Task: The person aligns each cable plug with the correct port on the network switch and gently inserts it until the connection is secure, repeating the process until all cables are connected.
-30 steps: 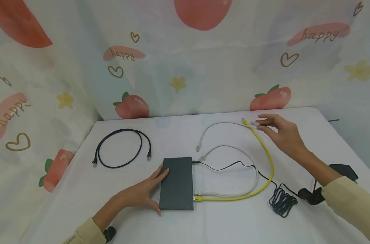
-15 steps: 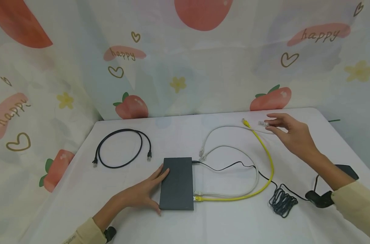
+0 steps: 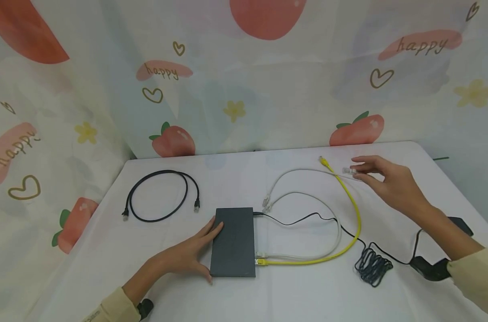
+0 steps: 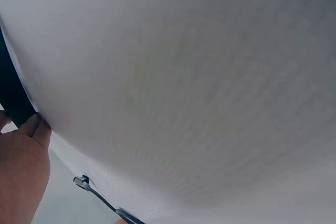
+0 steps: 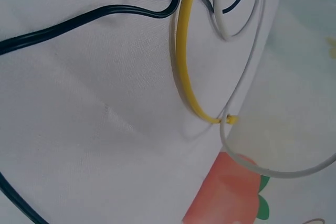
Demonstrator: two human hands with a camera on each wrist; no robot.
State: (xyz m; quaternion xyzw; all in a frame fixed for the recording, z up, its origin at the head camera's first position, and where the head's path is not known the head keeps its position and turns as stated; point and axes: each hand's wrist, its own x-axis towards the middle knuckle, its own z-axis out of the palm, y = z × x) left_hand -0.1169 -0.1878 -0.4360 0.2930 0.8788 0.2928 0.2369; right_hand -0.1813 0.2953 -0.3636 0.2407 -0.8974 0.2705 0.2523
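My left hand (image 3: 187,252) rests with spread, straight fingers against the left edge of a dark flat box (image 3: 233,243), apparently a network switch. In the head view, my right hand (image 3: 394,183) pinches the clear plug of a white network cable (image 3: 300,170) above the table's far right part. That cable's other plug (image 3: 265,201) lies beyond the box. A yellow network cable (image 3: 358,219) and a second white cable (image 3: 332,241) run to the box's right side. The right wrist view shows the white cable (image 5: 283,174) looping past the yellow one (image 5: 182,51); no fingers appear there.
A coiled black network cable (image 3: 185,192) lies at the left. From the box a thin black power cord (image 3: 296,223) leads to a tied bundle (image 3: 374,267). A black adapter (image 3: 461,226) sits near the right sleeve. Patterned cloth (image 3: 268,89) hangs behind the white table (image 3: 308,299).
My right hand has moved right, then slightly nearer, drawing the pinched white cable along. That cable's far plug has shifted a little nearer to the second white plug. My left hand stays on the box.
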